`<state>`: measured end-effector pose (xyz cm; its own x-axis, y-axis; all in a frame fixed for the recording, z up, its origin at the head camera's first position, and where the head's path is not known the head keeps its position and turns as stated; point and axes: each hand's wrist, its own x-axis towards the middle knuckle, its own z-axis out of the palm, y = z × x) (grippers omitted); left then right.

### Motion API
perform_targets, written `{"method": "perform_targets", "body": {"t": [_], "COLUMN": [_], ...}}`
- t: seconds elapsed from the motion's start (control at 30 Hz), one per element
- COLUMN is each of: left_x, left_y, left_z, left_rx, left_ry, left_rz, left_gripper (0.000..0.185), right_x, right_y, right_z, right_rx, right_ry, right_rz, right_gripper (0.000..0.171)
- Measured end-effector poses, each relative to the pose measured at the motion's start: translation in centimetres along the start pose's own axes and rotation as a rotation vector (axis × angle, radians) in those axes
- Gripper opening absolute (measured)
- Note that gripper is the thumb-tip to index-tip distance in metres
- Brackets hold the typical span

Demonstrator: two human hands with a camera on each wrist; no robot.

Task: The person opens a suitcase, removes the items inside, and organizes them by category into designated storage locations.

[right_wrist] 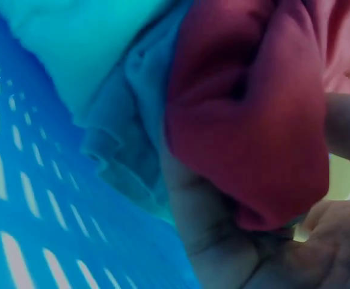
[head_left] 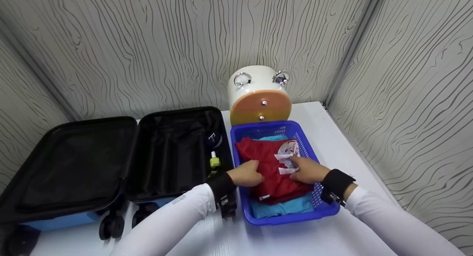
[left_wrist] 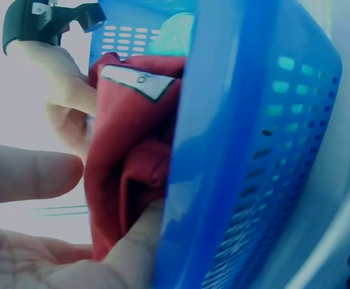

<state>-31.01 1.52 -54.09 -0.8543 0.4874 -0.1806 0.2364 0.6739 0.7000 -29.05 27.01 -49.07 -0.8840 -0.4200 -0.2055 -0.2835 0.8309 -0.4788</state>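
Note:
A red garment [head_left: 269,167] lies on top of a turquoise one [head_left: 282,208] inside a blue plastic basket [head_left: 258,219]. White paper tags [head_left: 287,159] hang on the red cloth. My left hand [head_left: 248,173] grips the garment's left edge, and in the left wrist view the fingers [left_wrist: 136,241] curl under a red fold [left_wrist: 133,174] beside the basket wall [left_wrist: 253,150]. My right hand [head_left: 306,170] holds the right side near the tags. Seen from the right wrist, its fingers [right_wrist: 208,226] close round a bunched red fold [right_wrist: 247,120] above turquoise cloth [right_wrist: 91,48].
An open black suitcase [head_left: 111,156] lies left of the basket, with a small yellow-green bottle [head_left: 214,161] at its right edge. A white round case with an orange face [head_left: 260,97] stands behind the basket. Patterned walls enclose the white table [head_left: 332,130].

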Motion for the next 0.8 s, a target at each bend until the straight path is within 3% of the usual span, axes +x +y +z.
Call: {"method": "perform_targets", "body": {"t": [0.03, 0.13, 0.27, 0.3, 0.4, 0.53, 0.63, 0.8], "left_x": [-0.3, -3.2, -6.4, -6.4, -4.7, -1.3, 0.4, 0.7], "left_y": [0.0, 3.2, 7.2, 7.2, 5.4, 1.7, 0.2, -0.3], "left_z": [0.0, -1.9, -3.6, -3.3, -1.5, 1.3, 2.0, 1.6], "left_rx": [0.034, 0.096, 0.135, 0.153, 0.229, 0.307, 0.297, 0.243], "left_ry": [0.020, 0.058, 0.112, 0.128, 0.144, 0.073, -0.005, -0.062], "left_rz": [0.019, 0.003, -0.030, -0.018, 0.028, 0.063, 0.048, 0.067], "left_gripper": [0.024, 0.025, 0.026, 0.027, 0.027, 0.025, 0.023, 0.022], "right_x": [0.0, 0.1, 0.2, 0.2, 0.3, 0.6, 0.7, 1.1], "right_y": [-0.1, -0.5, -1.3, -1.6, -2.3, -2.9, -3.1, -3.5], "right_z": [-0.1, -0.8, -1.9, -2.0, -1.9, -0.8, 0.3, 1.6], "right_rx": [-0.011, -0.049, -0.137, -0.154, -0.150, -0.091, -0.122, -0.207], "right_ry": [0.003, 0.038, 0.160, 0.189, 0.222, 0.138, 0.077, 0.037], "right_rz": [0.004, 0.013, -0.012, -0.024, -0.070, -0.151, -0.203, -0.192], "right_gripper": [0.065, 0.055, 0.045, 0.045, 0.044, 0.044, 0.049, 0.053]}}
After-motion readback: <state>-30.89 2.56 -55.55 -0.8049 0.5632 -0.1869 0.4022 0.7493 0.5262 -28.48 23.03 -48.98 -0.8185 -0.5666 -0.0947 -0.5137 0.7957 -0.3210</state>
